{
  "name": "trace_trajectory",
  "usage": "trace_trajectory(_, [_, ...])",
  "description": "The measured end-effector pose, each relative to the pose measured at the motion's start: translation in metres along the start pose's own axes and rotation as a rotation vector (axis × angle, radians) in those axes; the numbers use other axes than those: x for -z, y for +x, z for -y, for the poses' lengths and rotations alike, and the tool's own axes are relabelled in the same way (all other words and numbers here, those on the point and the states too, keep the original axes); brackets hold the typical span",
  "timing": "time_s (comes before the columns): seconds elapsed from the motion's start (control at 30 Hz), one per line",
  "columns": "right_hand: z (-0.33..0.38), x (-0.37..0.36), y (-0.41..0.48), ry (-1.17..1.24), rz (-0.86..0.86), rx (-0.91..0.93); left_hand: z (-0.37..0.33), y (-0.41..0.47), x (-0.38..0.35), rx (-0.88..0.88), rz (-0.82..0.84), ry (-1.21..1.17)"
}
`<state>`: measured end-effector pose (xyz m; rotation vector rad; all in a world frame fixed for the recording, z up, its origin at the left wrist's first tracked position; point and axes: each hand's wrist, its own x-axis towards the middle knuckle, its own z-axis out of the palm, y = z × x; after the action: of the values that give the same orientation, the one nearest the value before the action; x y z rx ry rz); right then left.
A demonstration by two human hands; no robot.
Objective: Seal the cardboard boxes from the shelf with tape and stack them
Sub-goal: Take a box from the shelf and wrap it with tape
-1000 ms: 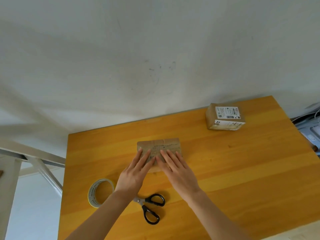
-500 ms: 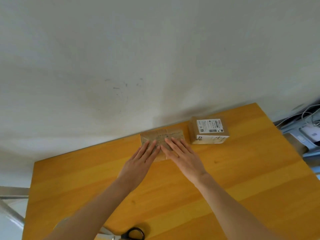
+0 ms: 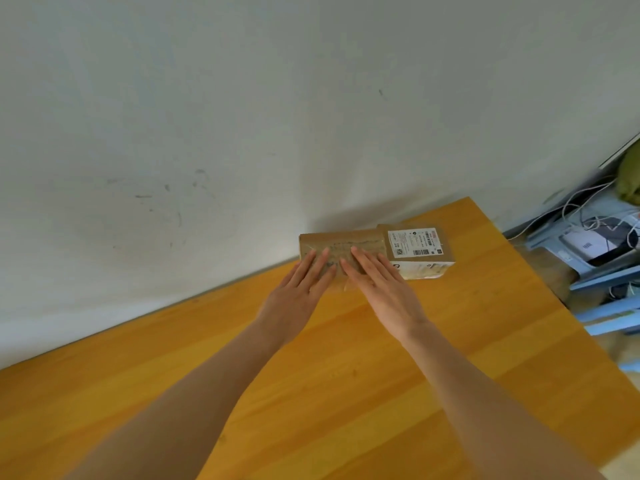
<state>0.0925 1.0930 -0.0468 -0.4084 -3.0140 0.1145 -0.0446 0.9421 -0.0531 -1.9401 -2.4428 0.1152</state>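
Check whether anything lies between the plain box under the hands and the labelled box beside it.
Nothing visible does. The plain box meets the labelled box with no gap showing, and the left hand and right hand rest straight fingers on its top.

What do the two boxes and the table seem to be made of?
Plain box: matte brown cardboard, top scuffed. Labelled box: cardboard too, with a white printed paper label. Table: orange wood or wood-look laminate, showing plank grain, slightly glossy.
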Motion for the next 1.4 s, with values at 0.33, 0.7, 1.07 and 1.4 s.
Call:
trace_trajectory(0.33, [-0.031, -0.005, 0.002, -0.05, 0.049, -0.156, -0.012, 0.051, 0.002, -0.007, 0.071, -0.02])
trace_trajectory(0.7, [0.027, 0.05, -0.014, -0.037, 0.052, -0.254, -0.011, -0.015, 0.063, 0.113, 0.092, -0.063])
trace_trajectory(1.07, [0.189, 0.126, -0.127, -0.011, -0.046, -0.291, -0.034, -0.221, 0.146, 0.149, -0.001, -0.244])
trace_trajectory(1.4, [0.351, 0.162, -0.259, 0.015, -0.072, -0.268, -0.07, -0.419, 0.169, 0.163, -0.023, -0.254])
